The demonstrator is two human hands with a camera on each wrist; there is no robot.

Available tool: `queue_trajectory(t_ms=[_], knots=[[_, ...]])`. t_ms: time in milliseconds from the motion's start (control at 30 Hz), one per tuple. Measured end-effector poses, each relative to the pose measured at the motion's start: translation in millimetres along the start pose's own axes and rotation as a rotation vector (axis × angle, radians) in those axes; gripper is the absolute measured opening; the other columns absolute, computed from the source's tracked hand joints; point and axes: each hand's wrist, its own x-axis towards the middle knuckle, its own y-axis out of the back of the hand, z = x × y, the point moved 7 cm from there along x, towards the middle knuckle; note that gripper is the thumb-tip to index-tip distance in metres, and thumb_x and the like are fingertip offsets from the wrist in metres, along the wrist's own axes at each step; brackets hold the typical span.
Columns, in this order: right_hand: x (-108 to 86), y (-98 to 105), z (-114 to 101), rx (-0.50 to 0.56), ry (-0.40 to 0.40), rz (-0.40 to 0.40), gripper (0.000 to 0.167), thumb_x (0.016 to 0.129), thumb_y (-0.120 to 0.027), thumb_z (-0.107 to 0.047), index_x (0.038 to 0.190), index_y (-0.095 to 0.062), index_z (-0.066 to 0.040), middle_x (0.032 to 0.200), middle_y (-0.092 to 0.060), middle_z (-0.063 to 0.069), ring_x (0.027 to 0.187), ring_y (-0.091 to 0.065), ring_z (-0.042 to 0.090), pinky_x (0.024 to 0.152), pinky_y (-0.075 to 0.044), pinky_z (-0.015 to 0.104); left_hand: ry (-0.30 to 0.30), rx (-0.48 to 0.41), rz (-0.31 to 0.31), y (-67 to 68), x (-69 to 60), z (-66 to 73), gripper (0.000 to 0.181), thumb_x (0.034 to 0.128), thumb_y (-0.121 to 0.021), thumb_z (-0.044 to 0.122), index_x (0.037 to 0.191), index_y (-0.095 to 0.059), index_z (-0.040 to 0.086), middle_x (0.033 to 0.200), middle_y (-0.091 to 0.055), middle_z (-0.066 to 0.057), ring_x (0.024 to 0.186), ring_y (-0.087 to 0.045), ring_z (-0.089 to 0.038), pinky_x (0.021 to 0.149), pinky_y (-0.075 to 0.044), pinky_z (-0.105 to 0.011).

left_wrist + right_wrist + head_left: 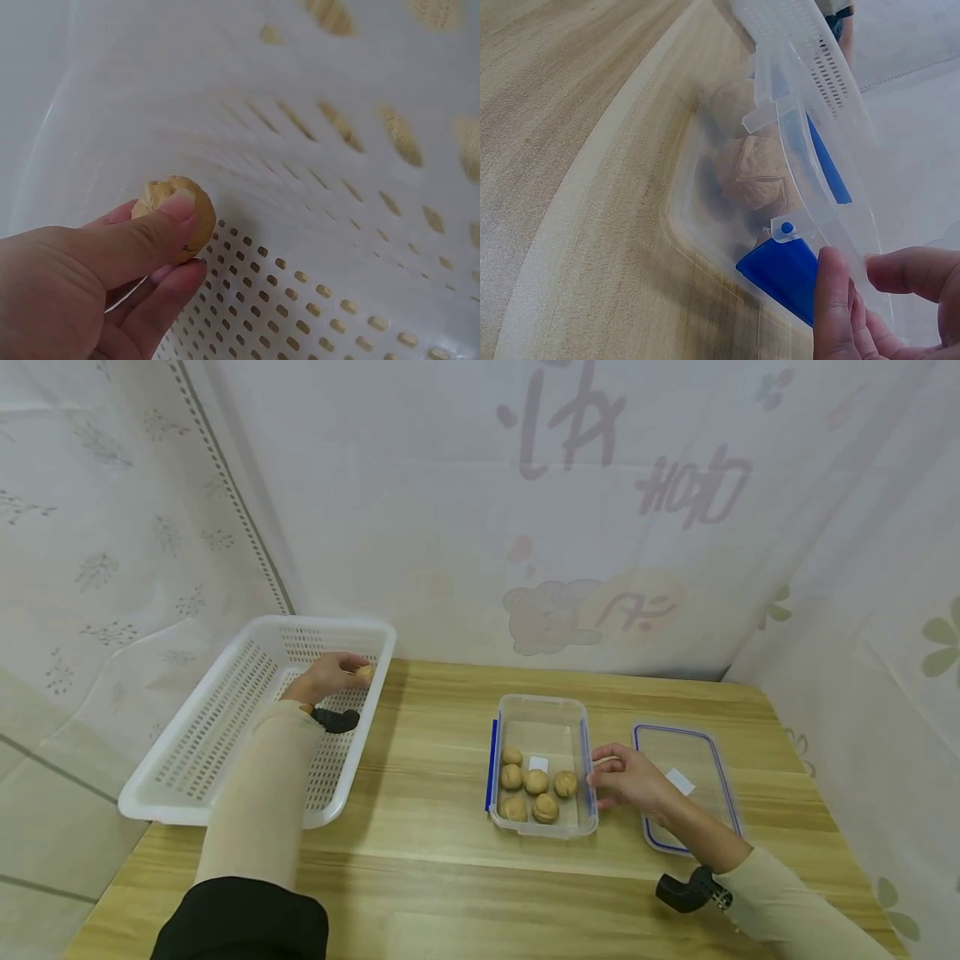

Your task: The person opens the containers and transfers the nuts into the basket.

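Observation:
My left hand (330, 677) is inside the white basket (386, 647), near its far right corner. Its thumb and fingers pinch a walnut (193, 217), held close to the basket's perforated wall. A clear plastic container (543, 703) with blue side clasps stands lidless in the middle of the table. Several walnuts (545, 808) lie in its nearer part, beside a small white label. My right hand (630, 781) grips the container's right side, thumb and fingers on either side of the rim near a blue clasp (787, 274).
To the right of the container, partly under my right forearm, lies its clear lid (693, 743) with a blue seal. A printed white curtain (435, 527) hangs behind the wooden table (442, 893). The basket stands at the table's left edge.

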Motion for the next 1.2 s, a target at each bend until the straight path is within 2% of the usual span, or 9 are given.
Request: queue_trajectory(t_ms=[333,467,733,967,1067,1200], knots=[[-1.4,-0.7,-0.6,0.004,-0.006,-0.001,0.043,0.096,-0.064,0.003,0.134,-0.042,0.009,0.099,-0.063,0.01,0.086,-0.066,0.02,0.071,-0.062,0.037,0.02,0.029,-0.002,-2.8,2.2,-1.7,0.052,0.0984,-0.067,0.011,0.143,-0.048,-0.008,0.144,-0.046,-0.032,0.136,-0.04,-0.047,0.115,-0.033,-0.058],[-1.1,-1.2,-0.6,0.005,-0.005,-0.008,0.044,0.096,-0.064,0.003,0.134,-0.042,0.01,0.099,-0.063,0.01,0.086,-0.066,0.02,0.071,-0.063,0.037,0.046,0.019,-0.012,-3.8,2.6,-4.3,0.053,0.099,-0.066,0.01,0.145,-0.046,-0.007,0.146,-0.045,-0.034,0.137,-0.04,-0.048,0.115,-0.033,-0.059],[0.2,-0.5,-1.1,0.008,-0.011,-0.008,0.043,0.096,-0.063,0.004,0.133,-0.042,0.01,0.098,-0.062,0.01,0.086,-0.066,0.019,0.071,-0.062,0.036,0.066,-0.07,-0.05,-3.8,1.3,0.6,0.057,0.1013,-0.062,0.008,0.15,-0.038,-0.009,0.149,-0.039,-0.035,0.131,-0.049,-0.048,0.112,-0.041,-0.053],[-1.1,-2.2,-3.1,0.008,-0.011,-0.023,0.045,0.096,-0.064,0.003,0.134,-0.041,0.01,0.099,-0.063,0.01,0.087,-0.066,0.019,0.072,-0.062,0.037,0.032,-0.029,-0.04,13.1,-4.9,9.8,0.055,0.1087,-0.05,0.019,0.152,-0.032,-0.009,0.153,-0.034,-0.035,0.134,-0.044,-0.049,0.11,-0.041,-0.056],[-1.9,-1.2,-3.5,0.012,-0.011,-0.024,0.045,0.097,-0.063,0.002,0.135,-0.04,0.01,0.099,-0.063,0.01,0.087,-0.066,0.019,0.072,-0.062,0.037,-0.003,-0.02,-0.014,22.2,-7.4,20.1,0.054,0.11,-0.046,0.021,0.151,-0.033,-0.011,0.153,-0.035,-0.036,0.135,-0.042,-0.05,0.11,-0.04,-0.058],[-1.7,0.0,-3.1,0.013,-0.012,-0.023,0.045,0.097,-0.063,0.003,0.135,-0.04,0.01,0.098,-0.063,0.009,0.086,-0.066,0.019,0.072,-0.063,0.037,-0.043,0.035,0.019,29.6,-11.9,34.0,0.054,0.1098,-0.047,0.024,0.149,-0.036,-0.011,0.151,-0.037,-0.036,0.134,-0.043,-0.051,0.109,-0.041,-0.059]])
